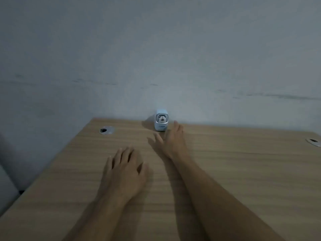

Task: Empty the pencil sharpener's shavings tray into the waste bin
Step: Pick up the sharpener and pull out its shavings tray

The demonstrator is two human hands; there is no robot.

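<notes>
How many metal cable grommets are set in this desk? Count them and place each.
2. One cable grommet sits near the desk's far-left corner; the other is at the right edge of the view, partly cut off. More may lie outside the frame.

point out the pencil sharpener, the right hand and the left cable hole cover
pencil sharpener [161,121]: head view, on its front window
right hand [172,141]: head view, on the back of the hand
left cable hole cover [106,130]: head view, on its metal rim

The sharpener is far off and small, so its tray cannot be picked out. The right hand is blurry. The desk runs off the bottom edge, and one hole cover is cut by the right edge.
</notes>
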